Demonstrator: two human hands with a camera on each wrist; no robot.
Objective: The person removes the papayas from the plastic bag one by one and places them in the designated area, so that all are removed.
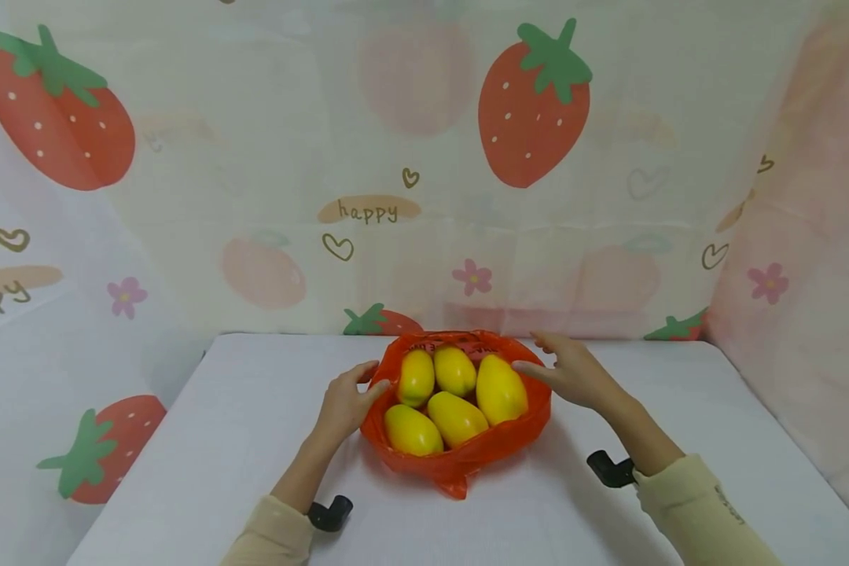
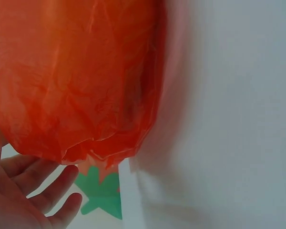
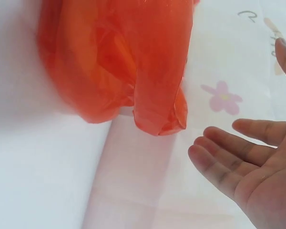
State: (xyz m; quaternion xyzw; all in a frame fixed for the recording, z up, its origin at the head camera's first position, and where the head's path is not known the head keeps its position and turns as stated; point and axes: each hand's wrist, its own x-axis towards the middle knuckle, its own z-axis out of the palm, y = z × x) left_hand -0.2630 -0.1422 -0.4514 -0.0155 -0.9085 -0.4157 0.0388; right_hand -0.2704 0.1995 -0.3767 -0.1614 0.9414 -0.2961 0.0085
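In the head view a red plastic bag (image 1: 460, 464) stands with its mouth spread wide around several yellow mangoes (image 1: 455, 420). My left hand (image 1: 347, 402) is at the bag's left rim, its thumb reaching to the edge and its fingers extended along the outside. The left wrist view has those loosely spread fingers (image 2: 50, 195) beside the crinkled red plastic (image 2: 86, 90). On the other side my right hand (image 1: 573, 373) holds nothing, thumb close to the right rim. The right wrist view shows its fingers (image 3: 224, 179) spread and apart from the bag (image 3: 157, 62).
The bag sits on a white-covered table (image 1: 269, 401), towards its far edge. Behind it hangs a curtain (image 1: 269, 157) printed with strawberries, flowers and hearts. Black curved pieces are at the left wrist (image 1: 331, 513) and the right wrist (image 1: 611, 469).
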